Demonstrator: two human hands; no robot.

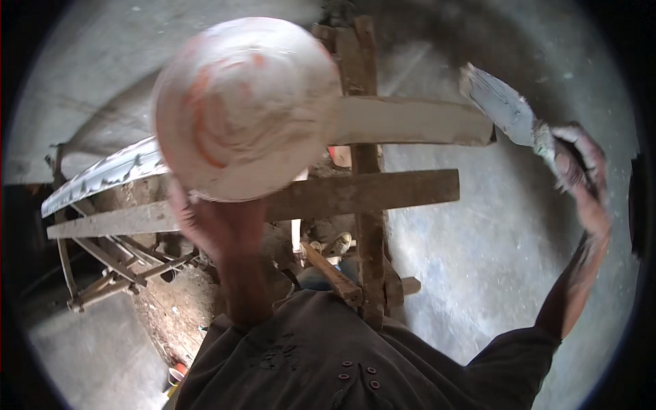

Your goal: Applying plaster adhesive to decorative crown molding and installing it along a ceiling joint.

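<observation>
My left hand (pixel 222 229) supports a round, shallow white dish (pixel 246 102) from beneath, with its fingers curled at the rim; the dish carries pale paste and orange smears. Out to the right, my right hand (pixel 579 164) grips a scraper (pixel 504 109) by its crusted handle, its broad blade pointing up and left. Between the hands, a pale-faced wooden plank (pixel 417 121) extends from behind the dish toward the blade. A rougher plank (pixel 376 195) crosses below it, partly hidden by my left hand and wrist.
An upright timber (pixel 371 246) stands under the planks, with a short wooden piece (pixel 331 273) beside it. A long whitish strip (pixel 102 174) and crossed wooden supports (pixel 109 266) are at left. My shoe (pixel 338 244) shows below. A grey, mottled surface (pixel 451 266) spans the right.
</observation>
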